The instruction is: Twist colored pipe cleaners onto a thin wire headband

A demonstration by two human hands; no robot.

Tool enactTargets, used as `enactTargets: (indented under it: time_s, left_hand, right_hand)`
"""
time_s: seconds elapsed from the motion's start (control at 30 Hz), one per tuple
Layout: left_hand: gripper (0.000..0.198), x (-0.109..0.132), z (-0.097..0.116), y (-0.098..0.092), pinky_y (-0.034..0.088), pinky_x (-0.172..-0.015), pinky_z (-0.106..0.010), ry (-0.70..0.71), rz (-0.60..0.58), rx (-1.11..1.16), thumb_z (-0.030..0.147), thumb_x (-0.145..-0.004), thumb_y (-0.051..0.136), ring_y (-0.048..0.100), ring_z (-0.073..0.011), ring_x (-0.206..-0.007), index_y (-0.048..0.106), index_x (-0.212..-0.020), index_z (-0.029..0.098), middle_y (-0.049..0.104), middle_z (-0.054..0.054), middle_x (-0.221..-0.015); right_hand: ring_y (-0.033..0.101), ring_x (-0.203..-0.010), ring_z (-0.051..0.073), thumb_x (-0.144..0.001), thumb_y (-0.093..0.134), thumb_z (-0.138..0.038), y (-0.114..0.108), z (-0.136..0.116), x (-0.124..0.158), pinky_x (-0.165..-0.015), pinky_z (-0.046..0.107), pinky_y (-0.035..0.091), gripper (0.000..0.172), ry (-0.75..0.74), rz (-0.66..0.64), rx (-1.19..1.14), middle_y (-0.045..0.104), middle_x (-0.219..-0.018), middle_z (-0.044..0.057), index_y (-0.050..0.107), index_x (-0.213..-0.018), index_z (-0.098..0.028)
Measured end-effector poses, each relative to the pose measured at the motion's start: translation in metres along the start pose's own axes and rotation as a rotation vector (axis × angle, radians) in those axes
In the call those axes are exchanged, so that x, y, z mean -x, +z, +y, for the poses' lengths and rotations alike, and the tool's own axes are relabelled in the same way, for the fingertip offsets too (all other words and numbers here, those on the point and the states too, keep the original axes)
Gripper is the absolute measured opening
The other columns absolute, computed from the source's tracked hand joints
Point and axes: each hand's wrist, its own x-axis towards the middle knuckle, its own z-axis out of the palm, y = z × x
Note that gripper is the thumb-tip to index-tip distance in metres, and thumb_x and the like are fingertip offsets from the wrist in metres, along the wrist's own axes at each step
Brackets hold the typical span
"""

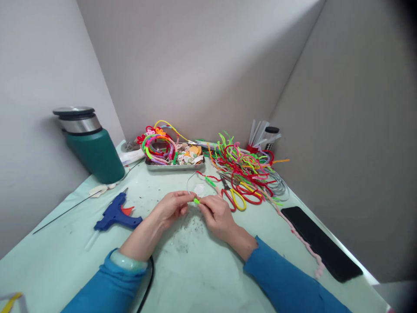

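My left hand [171,209] and my right hand [217,216] meet over the middle of the table, fingertips nearly touching. Between them is a small bright green piece of pipe cleaner [196,201], pinched by the fingers of both hands. A thin grey wire [188,182] curves up from the left fingertips. Just beyond the hands lies a small whitish disc [199,188]. A red, green and pink pipe cleaner [210,181] runs close behind my right hand. Red and yellow handled scissors [239,200] lie to the right of it.
A blue glue gun [115,214] and a green bottle [97,154] stand at the left. Behind are a metal tray [176,167] of cutouts and twisted rings, and a heap of coloured pipe cleaners [247,161]. A black phone [321,243] lies at the right edge.
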Motion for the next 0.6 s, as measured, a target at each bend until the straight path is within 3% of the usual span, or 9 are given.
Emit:
enactTargets:
  time_s: [0.2, 0.4, 0.6]
  left_hand:
    - [0.023, -0.0014, -0.0027, 0.0005, 0.028, -0.036, -0.016, 0.020, 0.040, -0.034, 0.025, -0.065, 0.070, 0.037, -0.0022, -0.033, 0.053, -0.074, 0.013, 0.047, 0.007, -0.051]
    - [0.033, -0.0056, -0.0058, -0.0022, 0.026, -0.034, -0.018, -0.001, 0.143, -0.121, 0.042, -0.069, 0.065, 0.038, -0.0021, -0.034, 0.053, -0.074, 0.012, 0.059, -0.001, -0.069]
    - [0.031, -0.0049, -0.0071, -0.0018, 0.024, -0.036, -0.018, -0.004, 0.105, -0.166, 0.041, -0.067, 0.066, 0.034, -0.0035, -0.033, 0.054, -0.065, 0.012, 0.042, 0.006, -0.041]
  right_hand:
    - [0.056, -0.075, 0.018, -0.087, 0.044, -0.020, 0.0000, 0.0009, 0.0001, -0.071, 0.031, 0.038, 0.015, 0.008, -0.008, 0.011, 0.064, -0.080, 0.005, 0.059, -0.089, -0.018]
    - [0.055, -0.070, 0.017, -0.086, 0.045, -0.019, -0.0009, 0.0000, 0.0000, -0.076, 0.032, 0.036, 0.014, 0.044, 0.003, 0.066, 0.062, -0.073, 0.004, 0.056, -0.079, -0.018]
    - [0.054, -0.071, 0.016, -0.086, 0.045, -0.019, -0.0010, -0.0001, -0.0003, -0.075, 0.031, 0.036, 0.013, 0.040, -0.006, 0.067, 0.061, -0.073, 0.004, 0.056, -0.080, -0.018]
